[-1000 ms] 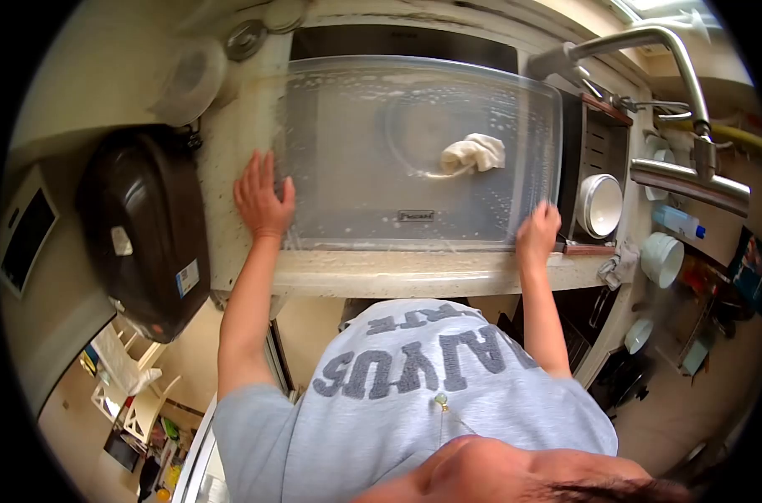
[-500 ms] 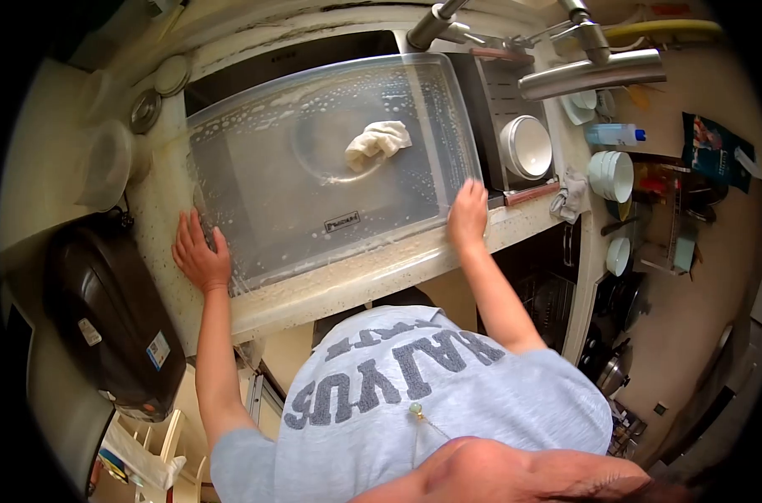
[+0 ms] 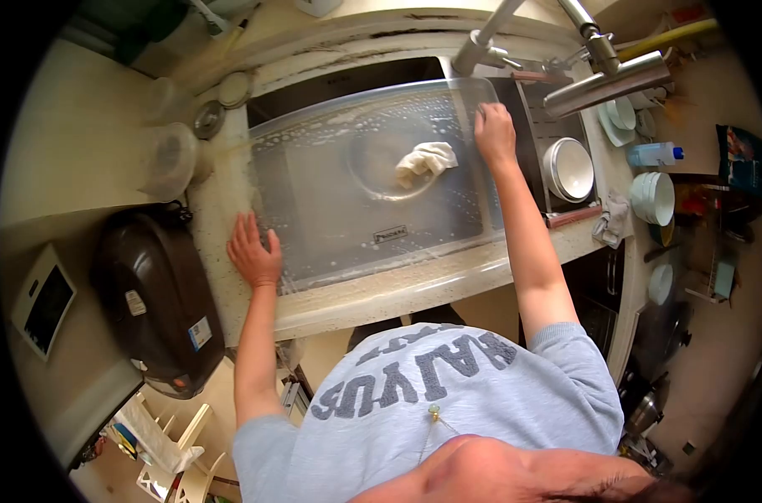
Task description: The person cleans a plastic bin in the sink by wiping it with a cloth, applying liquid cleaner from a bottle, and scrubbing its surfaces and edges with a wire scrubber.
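Note:
A large clear plastic sheet or lid (image 3: 330, 218), wet with suds, lies over the sink (image 3: 314, 84). On it, right of centre, rests a crumpled white cloth (image 3: 427, 161). My left hand (image 3: 255, 251) lies flat with fingers spread on the counter at the clear piece's left edge. At its upper right edge my right hand (image 3: 494, 134) is closed round the rim, with the fingertips partly hidden.
Right of the clear piece, white bowls (image 3: 572, 170) stand in a side basin under the metal faucet (image 3: 607, 84). A dark brown case (image 3: 159, 302) is at the left. Beyond the basin are stacked bowls (image 3: 651, 198) and a bottle (image 3: 653, 154).
My right hand has moved up along the clear piece's right edge, from the lower corner to near the upper corner. My left hand stays at the left edge. The camera view has shifted and tilted.

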A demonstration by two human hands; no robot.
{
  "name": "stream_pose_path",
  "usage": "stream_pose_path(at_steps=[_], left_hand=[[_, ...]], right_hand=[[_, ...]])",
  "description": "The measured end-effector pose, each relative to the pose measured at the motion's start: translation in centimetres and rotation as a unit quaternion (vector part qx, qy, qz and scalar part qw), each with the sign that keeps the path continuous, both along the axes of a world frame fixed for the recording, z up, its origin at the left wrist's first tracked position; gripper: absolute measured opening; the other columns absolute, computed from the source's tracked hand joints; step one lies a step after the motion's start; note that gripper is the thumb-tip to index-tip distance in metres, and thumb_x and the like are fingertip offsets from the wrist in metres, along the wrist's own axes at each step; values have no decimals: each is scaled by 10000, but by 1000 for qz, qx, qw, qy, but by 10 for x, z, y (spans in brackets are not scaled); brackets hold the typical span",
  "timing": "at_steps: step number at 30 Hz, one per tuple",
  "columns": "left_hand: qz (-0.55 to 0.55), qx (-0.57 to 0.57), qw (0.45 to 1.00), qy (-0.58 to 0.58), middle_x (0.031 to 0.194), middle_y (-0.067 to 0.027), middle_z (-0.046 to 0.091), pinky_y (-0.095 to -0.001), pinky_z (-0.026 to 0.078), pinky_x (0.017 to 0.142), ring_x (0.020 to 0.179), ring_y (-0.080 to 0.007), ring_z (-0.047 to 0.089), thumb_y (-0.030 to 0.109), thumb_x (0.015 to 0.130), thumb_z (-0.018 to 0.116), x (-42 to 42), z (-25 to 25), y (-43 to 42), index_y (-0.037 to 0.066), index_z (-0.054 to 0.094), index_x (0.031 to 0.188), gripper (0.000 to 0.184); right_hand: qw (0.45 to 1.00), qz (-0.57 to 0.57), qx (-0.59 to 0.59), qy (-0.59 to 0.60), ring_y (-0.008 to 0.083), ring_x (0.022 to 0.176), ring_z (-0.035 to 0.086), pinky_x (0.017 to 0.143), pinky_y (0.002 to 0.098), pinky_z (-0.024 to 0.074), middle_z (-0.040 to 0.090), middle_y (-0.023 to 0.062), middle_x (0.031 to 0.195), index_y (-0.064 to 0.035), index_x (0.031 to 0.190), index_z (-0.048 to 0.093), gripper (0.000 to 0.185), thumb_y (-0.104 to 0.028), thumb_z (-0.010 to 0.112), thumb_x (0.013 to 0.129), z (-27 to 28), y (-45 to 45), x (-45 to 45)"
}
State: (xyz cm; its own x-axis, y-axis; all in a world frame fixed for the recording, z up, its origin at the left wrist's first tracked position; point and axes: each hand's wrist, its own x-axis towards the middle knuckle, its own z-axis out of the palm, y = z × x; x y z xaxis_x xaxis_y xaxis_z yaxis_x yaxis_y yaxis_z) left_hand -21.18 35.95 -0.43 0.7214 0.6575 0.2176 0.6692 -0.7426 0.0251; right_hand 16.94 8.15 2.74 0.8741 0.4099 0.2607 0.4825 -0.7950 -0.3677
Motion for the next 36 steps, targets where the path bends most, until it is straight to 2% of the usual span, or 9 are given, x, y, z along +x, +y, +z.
stream_pose_path(at_steps=[4, 9, 17, 20, 22, 24, 29, 31, 36], left_hand=[[-4, -11, 1000, -14, 1357, -94, 409, -452, 293, 1000, 1221, -270, 396, 320, 808, 537, 1, 4, -2, 127, 462, 1274, 510], [3, 5, 996, -90, 1326, -140, 410, -441, 321, 984, 1183, -334, 402, 271, 795, 585, 4, 18, -10, 69, 446, 1268, 533], [272, -223, 932, -87, 1207, -178, 446, -431, 407, 893, 1088, -368, 446, 232, 806, 604, -39, 19, -5, 13, 462, 1208, 479], [240, -199, 948, -62, 1196, -168, 462, -430, 405, 896, 1053, -343, 479, 212, 801, 609, -45, 22, -17, 6, 478, 1174, 447], [208, -13, 978, -26, 1166, -143, 487, -415, 409, 889, 1031, -297, 507, 206, 790, 629, -21, 37, -44, 15, 490, 1174, 451], [92, -319, 919, -214, 1155, -133, 481, -396, 401, 904, 1067, -279, 486, 216, 774, 655, 26, 38, -83, 40, 506, 1174, 462], [-186, -330, 893, -244, 1189, -135, 474, -382, 427, 894, 1069, -260, 492, 323, 753, 708, 152, 19, -209, 52, 523, 1188, 545], [-124, -496, 835, -203, 1077, -119, 552, -366, 439, 855, 976, -255, 542, 303, 771, 679, 169, 8, -211, 25, 605, 1035, 391], [-16, -350, 888, -297, 948, -122, 582, -358, 466, 763, 846, -287, 591, 32, 742, 599, 119, 52, -178, 70, 646, 950, 218]], right_hand=[[991, -114, -71, 1, 325, 1032, 461, 826, 474, 410, 509, 135, 1116, -56, 1140, 529, 398, -298, 582, 828, -20, 22, -72], [965, 241, 13, 103, 261, 1028, 504, 779, 392, 446, 540, 92, 1111, -118, 1083, 591, 368, -255, 685, 755, -4, 74, -172], [984, 35, 127, 119, 285, 867, 584, 775, 363, 466, 603, 152, 946, -11, 1031, 620, 397, -257, 720, 736, 19, -31, -102], [987, -1, 76, 144, 284, 863, 595, 766, 362, 467, 617, 164, 926, -3, 997, 639, 373, -298, 685, 773, 16, -63, -91], [973, 7, 115, 199, 293, 862, 599, 765, 358, 468, 619, 172, 944, 1, 988, 643, 374, -318, 660, 794, 19, -65, -95], [928, 15, 191, 319, 272, 862, 608, 773, 330, 464, 640, 169, 950, 1, 988, 650, 391, -358, 596, 842, -2, -66, -101], [776, 62, 288, 558, 111, 762, 552, 691, 265, 439, 660, 86, 823, 38, 949, 638, 396, -339, 523, 909, 3, -51, -127], [832, 82, 260, 483, 125, 739, 569, 663, 280, 446, 661, 105, 822, 29, 956, 642, 365, -317, 543, 897, -1, -63, -114], [963, 67, 171, 196, 249, 764, 596, 704, 320, 465, 615, 131, 879, -11, 971, 642, 252, -224, 605, 842, 22, -117, -81]])
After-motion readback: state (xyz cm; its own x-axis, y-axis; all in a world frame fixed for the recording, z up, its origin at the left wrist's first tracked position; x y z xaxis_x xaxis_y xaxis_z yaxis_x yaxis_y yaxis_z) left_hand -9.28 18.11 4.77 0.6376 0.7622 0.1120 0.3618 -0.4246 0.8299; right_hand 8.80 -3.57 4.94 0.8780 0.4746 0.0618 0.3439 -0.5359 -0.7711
